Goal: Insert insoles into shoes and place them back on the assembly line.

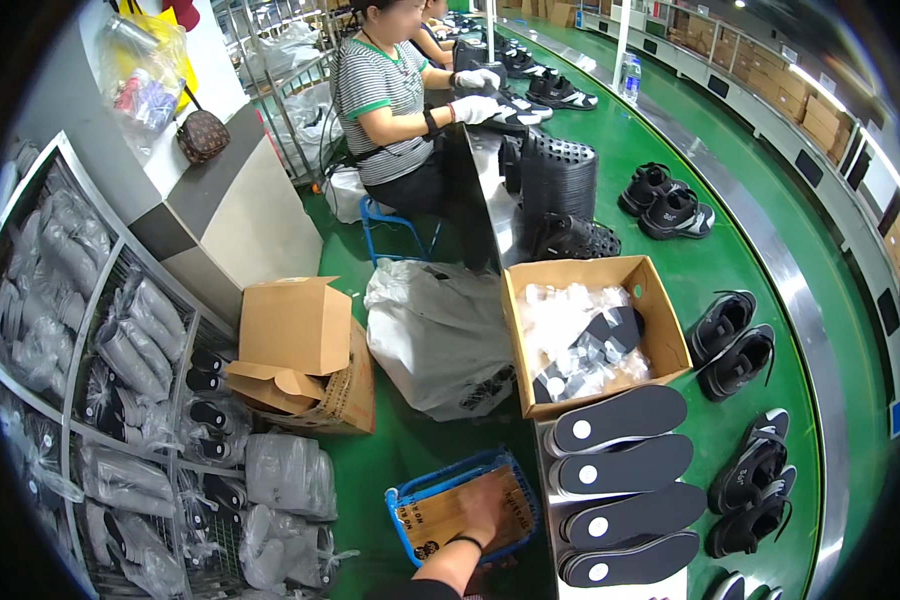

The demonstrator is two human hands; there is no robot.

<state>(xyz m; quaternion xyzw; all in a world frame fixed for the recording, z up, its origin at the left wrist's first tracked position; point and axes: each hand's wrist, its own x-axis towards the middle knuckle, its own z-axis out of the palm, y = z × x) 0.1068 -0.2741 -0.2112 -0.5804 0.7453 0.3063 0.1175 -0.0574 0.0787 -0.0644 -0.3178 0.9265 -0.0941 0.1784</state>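
Only one hand (482, 508) in view, coming up from the lower edge, dark band at the wrist; can't tell left or right. It reaches down into a blue basket (402, 497) on the floor, fingers (490, 490) flat on the tan sheets (440, 515) stacked inside; whether they grip one, can't tell.

Just right of the basket: four black insoles (625, 465) with white dots, fanned on the counter (670, 588) edge. Beyond them, an open cardboard box (660, 320) of clear-bagged parts. Left of that, a grey plastic sack (435, 335) and brown cartons (295, 325) on the green floor, bagged stock on the rack (90, 330).

Black shoes (735, 350) in pairs along the green conveyor (780, 300). Far end: a co-worker (390, 100) in a striped shirt, seated, white gloves on a shoe.
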